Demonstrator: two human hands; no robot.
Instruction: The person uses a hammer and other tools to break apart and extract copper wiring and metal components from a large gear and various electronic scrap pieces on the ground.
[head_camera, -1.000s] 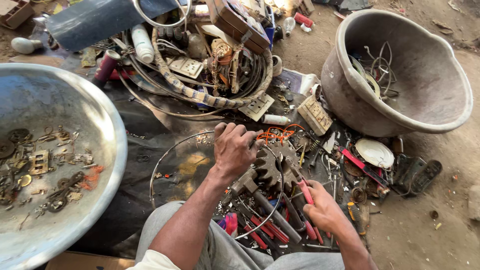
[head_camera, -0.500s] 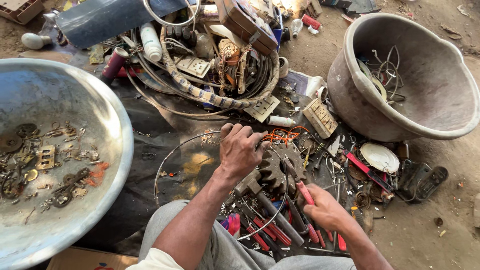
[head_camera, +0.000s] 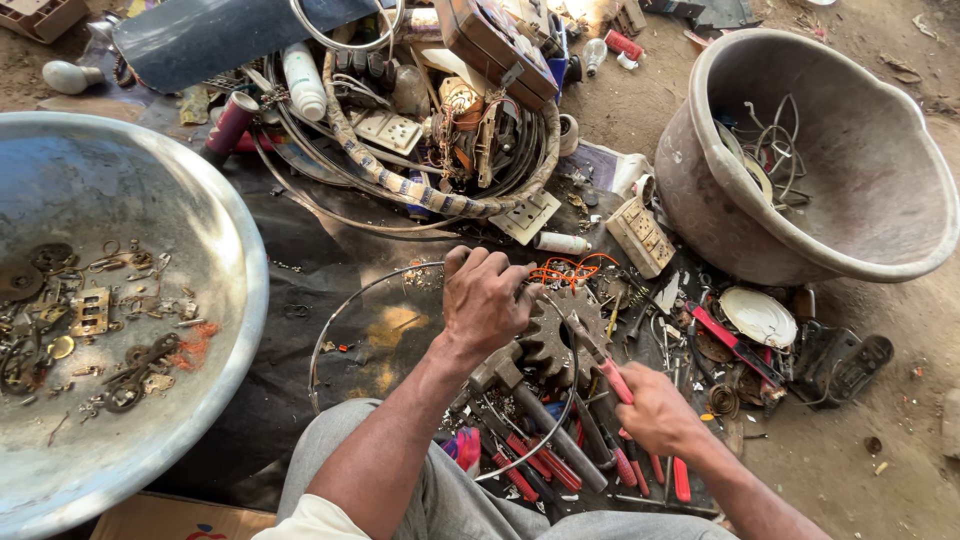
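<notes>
Rusty gear wheel (head_camera: 548, 335) lay flat on dark ground sheet (head_camera: 300, 300), centre frame, just ahead of our knees. Left hand (head_camera: 485, 300) pressed on gear's left rim, fingers curled over, holding it. Right hand (head_camera: 655, 410) closed round red-handled pliers (head_camera: 600, 360); long axis ran from lower right up-left, tip at gear's right side. Hammer (head_camera: 520, 390) touched gear below. Scrap crowded right; metal basin (head_camera: 120, 300) left, plastic tub (head_camera: 830, 150) well apart, upper right.

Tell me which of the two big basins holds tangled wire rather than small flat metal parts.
The brown basin at upper right: only loose wire loops lie inside. The shiny metal basin at left holds small brass-coloured scraps.
</notes>
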